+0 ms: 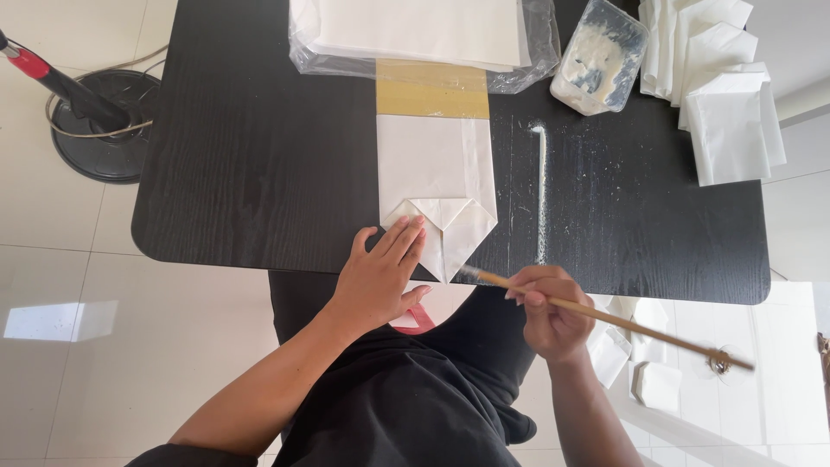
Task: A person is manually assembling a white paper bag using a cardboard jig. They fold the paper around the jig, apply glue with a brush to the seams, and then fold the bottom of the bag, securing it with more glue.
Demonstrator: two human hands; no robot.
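A white paper bag (437, 173) lies flat on the black table (259, 156), its near end folded into a pointed flap and a tan strip (432, 88) across its far end. My left hand (380, 277) presses flat on the folded near corner of the bag, fingers spread. A thin wooden brush (605, 318) is held in my right hand (549, 311) at the table's near edge. The brush tip (467, 272) touches the bag's pointed flap.
A clear plastic sleeve with a stack of white sheets (424, 35) sits at the far edge. A plastic tub of white paste (601, 56) stands right of it. Finished white bags (726, 95) pile at the far right. A fan base (99, 112) stands on the floor at left.
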